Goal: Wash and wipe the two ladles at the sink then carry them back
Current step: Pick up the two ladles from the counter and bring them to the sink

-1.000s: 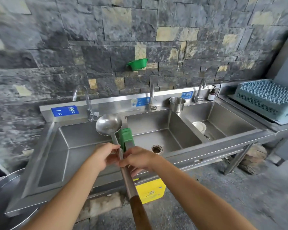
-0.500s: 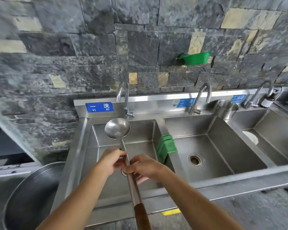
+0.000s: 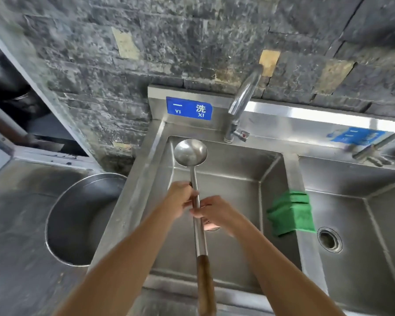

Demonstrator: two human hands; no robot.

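A long steel ladle with a wooden grip end is held over the left sink basin, its bowl up near the faucet. My left hand wraps the metal shaft higher up. My right hand grips the shaft just below it. Only one ladle shaft is clearly seen; whether a second lies behind it I cannot tell.
A green cloth hangs over the divider between the left and middle basin. A large steel pot sits on the counter at the left. A blue label marks the backsplash. Stone wall stands behind.
The view has swung left and closer to the left basin. Both hands kept their hold on the ladle, which now hangs over that basin beside the faucet.
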